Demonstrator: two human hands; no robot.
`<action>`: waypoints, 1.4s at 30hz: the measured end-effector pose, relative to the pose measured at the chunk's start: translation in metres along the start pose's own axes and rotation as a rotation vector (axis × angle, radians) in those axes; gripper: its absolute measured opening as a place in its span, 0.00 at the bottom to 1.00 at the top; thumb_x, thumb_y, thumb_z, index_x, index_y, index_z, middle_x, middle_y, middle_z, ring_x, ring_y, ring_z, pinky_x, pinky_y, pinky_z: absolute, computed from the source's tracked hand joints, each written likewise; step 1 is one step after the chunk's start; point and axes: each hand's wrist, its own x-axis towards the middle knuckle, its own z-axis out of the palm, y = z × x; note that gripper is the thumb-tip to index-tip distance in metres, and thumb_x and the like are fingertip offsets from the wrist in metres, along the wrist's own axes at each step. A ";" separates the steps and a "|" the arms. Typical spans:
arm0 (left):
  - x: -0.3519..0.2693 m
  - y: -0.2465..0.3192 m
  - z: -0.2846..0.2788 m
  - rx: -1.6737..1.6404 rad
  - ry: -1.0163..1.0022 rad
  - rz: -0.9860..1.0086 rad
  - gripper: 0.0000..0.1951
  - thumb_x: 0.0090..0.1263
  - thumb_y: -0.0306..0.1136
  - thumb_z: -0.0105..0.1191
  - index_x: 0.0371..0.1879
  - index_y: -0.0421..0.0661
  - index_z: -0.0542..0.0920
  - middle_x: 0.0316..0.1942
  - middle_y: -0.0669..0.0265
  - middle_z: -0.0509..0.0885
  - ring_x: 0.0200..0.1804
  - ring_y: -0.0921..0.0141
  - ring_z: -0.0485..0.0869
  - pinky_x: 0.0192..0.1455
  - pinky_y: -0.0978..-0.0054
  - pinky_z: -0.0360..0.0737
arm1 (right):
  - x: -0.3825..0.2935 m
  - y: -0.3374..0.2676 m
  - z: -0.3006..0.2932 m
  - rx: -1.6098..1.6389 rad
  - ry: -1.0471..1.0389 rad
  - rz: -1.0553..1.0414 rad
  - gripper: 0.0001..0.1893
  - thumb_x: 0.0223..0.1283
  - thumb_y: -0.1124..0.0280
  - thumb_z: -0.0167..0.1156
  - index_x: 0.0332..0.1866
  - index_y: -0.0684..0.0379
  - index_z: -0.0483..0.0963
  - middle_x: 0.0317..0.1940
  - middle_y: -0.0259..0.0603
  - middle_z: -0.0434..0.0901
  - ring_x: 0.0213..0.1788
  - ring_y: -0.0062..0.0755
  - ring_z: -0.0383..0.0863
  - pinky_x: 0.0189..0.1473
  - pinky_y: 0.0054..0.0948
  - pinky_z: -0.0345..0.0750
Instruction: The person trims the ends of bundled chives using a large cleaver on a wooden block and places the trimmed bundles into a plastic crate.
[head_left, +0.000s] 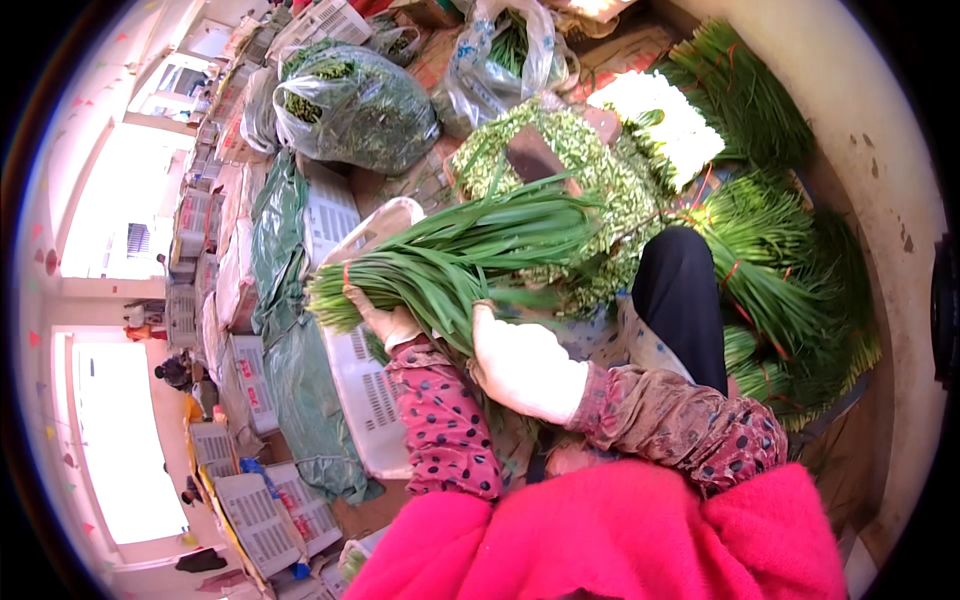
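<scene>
A large bundle of garlic chives (465, 247) lies across in front of me, its pale stem ends to the left. A red band (346, 273) goes round the stems near those ends. My left hand (386, 319), in a pale work glove, grips the bundle from below just right of the band. My right hand (529, 367), also gloved and partly overexposed, is beside the drooping leaves with thumb and forefinger against them. Its other fingers are hidden, so its hold is unclear. Some leaves above it are blurred. The bundle's left part is over a white plastic crate (375, 405).
Pale trimmings (630, 202) are heaped beyond the bundle, with a dark brown block (534, 154) among them. Banded chive bundles (765, 262) lie right of my knee (679, 292). Filled plastic bags (360, 112) stand behind. Green sheeting (292, 375) and stacked crates (255, 517) line the left.
</scene>
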 end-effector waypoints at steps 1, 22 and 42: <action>-0.012 -0.006 -0.014 0.031 -0.006 0.039 0.32 0.64 0.58 0.60 0.65 0.59 0.72 0.62 0.66 0.76 0.61 0.61 0.75 0.66 0.52 0.72 | -0.003 0.001 0.016 -0.031 0.099 -0.029 0.27 0.55 0.71 0.56 0.58 0.78 0.65 0.25 0.53 0.81 0.25 0.49 0.83 0.26 0.41 0.80; -0.047 -0.012 -0.041 -0.188 -0.088 0.114 0.38 0.66 0.64 0.51 0.69 0.53 0.65 0.68 0.61 0.68 0.67 0.59 0.67 0.71 0.48 0.65 | -0.021 0.005 -0.015 -0.073 -0.225 -0.034 0.42 0.52 0.58 0.66 0.71 0.62 0.55 0.45 0.56 0.80 0.40 0.55 0.84 0.41 0.44 0.81; -0.060 0.009 0.053 0.261 -0.249 0.065 0.30 0.53 0.40 0.72 0.55 0.41 0.78 0.48 0.63 0.85 0.48 0.67 0.85 0.52 0.69 0.85 | 0.017 0.040 -0.057 0.045 0.335 -0.401 0.53 0.31 0.63 0.80 0.68 0.67 0.60 0.65 0.62 0.65 0.68 0.59 0.65 0.69 0.43 0.65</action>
